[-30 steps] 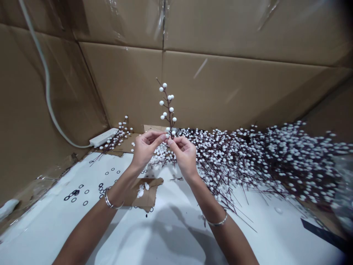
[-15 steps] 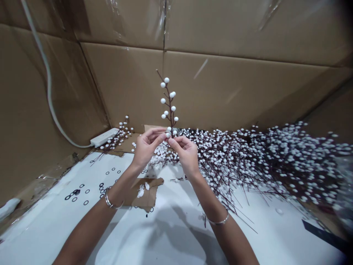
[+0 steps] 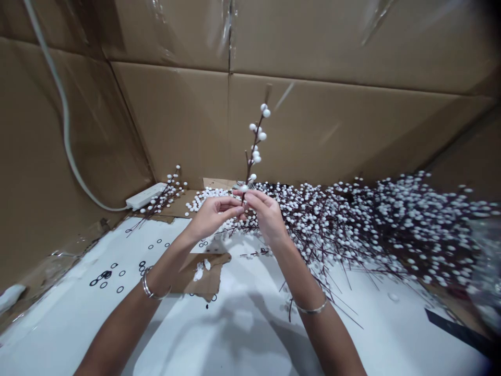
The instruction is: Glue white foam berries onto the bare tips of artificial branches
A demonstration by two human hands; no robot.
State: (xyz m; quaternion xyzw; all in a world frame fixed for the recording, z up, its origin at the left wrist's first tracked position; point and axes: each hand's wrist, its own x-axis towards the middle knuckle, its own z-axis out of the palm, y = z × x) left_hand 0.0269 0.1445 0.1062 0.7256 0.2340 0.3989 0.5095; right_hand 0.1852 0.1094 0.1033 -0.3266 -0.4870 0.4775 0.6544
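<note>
Upright in front of me stands an artificial berry branch (image 3: 254,143), a thin dark-brown stem with white round berries along it. My right hand (image 3: 268,214) pinches its lower stem between thumb and fingers. Just beside it, my left hand (image 3: 213,215) is closed, with thumb and fingertips at the bottom of the same stem; its exact grip is partly hidden. Behind both hands lie many loose white berries (image 3: 202,197). A big heap of similar berry branches (image 3: 332,219) spreads from there to the right.
A cardboard wall (image 3: 176,115) stands behind the white table (image 3: 176,339). At left are a white power strip (image 3: 146,197), a few berry branches (image 3: 166,196) and black rings (image 3: 106,274). A torn cardboard piece (image 3: 203,287) bears white scraps (image 3: 199,271).
The branch has turned and its top now leans to the right instead of the left. My left hand has dropped slightly, to the stem's lower end, while my right hand stays around the stem.
</note>
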